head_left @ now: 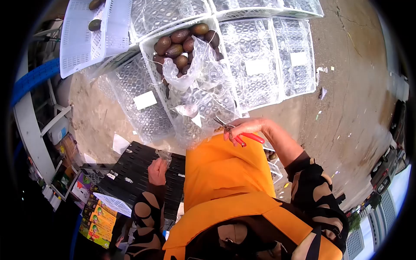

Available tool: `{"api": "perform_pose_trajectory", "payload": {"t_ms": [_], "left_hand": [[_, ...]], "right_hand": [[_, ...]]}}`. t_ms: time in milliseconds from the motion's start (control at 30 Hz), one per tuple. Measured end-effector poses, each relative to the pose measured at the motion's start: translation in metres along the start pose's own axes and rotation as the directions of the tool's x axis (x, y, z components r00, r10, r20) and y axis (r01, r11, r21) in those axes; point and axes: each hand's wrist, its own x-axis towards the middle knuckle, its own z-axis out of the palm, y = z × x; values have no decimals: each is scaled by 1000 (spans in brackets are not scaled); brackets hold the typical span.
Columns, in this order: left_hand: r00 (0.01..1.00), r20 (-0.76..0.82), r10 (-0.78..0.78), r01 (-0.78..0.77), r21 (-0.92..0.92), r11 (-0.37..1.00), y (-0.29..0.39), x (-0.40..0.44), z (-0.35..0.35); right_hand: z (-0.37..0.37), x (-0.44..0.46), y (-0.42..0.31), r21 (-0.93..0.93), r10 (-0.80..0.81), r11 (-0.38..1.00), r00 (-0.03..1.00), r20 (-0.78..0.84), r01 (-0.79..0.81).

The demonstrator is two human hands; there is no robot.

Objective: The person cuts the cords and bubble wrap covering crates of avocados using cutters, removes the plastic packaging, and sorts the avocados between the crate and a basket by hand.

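Observation:
My right hand is closed around red-handled pliers, whose metal jaws point up and left toward the bubble wrap. My left hand is lower left, over a black slatted crate, its fingers pinching a scrap of clear plastic. Ahead of both hands stands a white crate with dark avocados at its far end. Torn bubble wrap lies folded back over the near part of this crate, partly hiding the avocados. An orange apron covers my lap.
More bubble-wrapped crates with white labels stand to the right and behind. A white basket holding a couple of avocados is at upper left. Colourful boxes sit lower left. Paper scraps litter the concrete floor; a car is far right.

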Motion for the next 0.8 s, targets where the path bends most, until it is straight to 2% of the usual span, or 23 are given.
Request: {"api": "perform_pose_trajectory", "payload": {"t_ms": [33, 67, 100, 167, 200, 233, 267, 300, 333, 367, 433, 467, 500, 567, 633, 667, 733, 767, 800], "left_hand": [[975, -42, -217, 212, -85, 973, -53, -39, -13], [894, -21, -447, 386, -469, 794, -139, -83, -35], [855, -242, -459, 295, -500, 814, -171, -112, -44], [831, -319, -455, 360, -315, 878, -212, -121, -87], [867, -404, -291, 168, -313, 935, -219, -92, -87], [865, -485, -128, -21, -290, 957, -213, -46, -87], [896, -386, -218, 75, -354, 932, -179, 7, -85], [909, -406, -99, -66, -375, 925, -91, 64, -58], [963, -244, -112, 19, -355, 935, -58, 114, -43], [966, -259, 13, -91, -293, 952, -6, 156, -12], [990, -89, -105, 69, -345, 936, 50, 220, 38], [974, 149, -174, 205, -231, 951, 50, 255, 53], [998, -58, 0, 2, 39, 999, -8, 292, 97], [996, 94, -5, 39, -363, 931, 17, 270, 86], [999, 9, 53, -46, -366, 930, 43, 229, 61], [1000, 20, 23, -15, -332, 943, 51, 216, 55], [989, -147, -12, -54, -434, 899, 66, 180, 73], [972, -231, -29, -90, -487, 869, 76, 179, 83], [972, -227, -66, -68, -536, 841, 79, 181, 91]], "right_hand": [[2, -8, 7, 14, -12, 1000, 997, -74, 13], [4, -17, 7, 49, -19, 999, 995, -100, 24], [5, -16, 14, 87, -50, 994, 984, -172, 65], [0, -7, 32, 141, -97, 979, 944, -315, 147], [6, 3, 31, 174, -77, 967, 866, -494, 185], [15, 13, 23, 25, -149, 970, 673, -725, 241], [17, 24, 13, -181, -212, 977, 479, -852, 111], [14, 35, 0, -348, -320, 935, 269, -908, -62], [12, 43, -15, -492, -475, 866, 164, -865, -88], [8, 50, -33, -619, -617, 775, 57, -785, -127], [2, 59, -67, -702, -700, 704, 64, -712, -106], [0, 63, -78, -736, -734, 670, 68, -676, -95], [-4, 67, -85, -766, -761, 641, 90, -643, -55], [-10, 72, -96, -813, -808, 582, 138, -573, 31], [-16, 75, -105, -776, -761, 630, 215, -613, 16], [-21, 77, -107, -759, -735, 652, 258, -627, 12], [-32, 84, -108, -732, -680, 681, 350, -644, -23], [-39, 83, -117, -758, -707, 651, 329, -627, -44], [-41, 82, -120, -772, -719, 632, 321, -616, -65]]}}
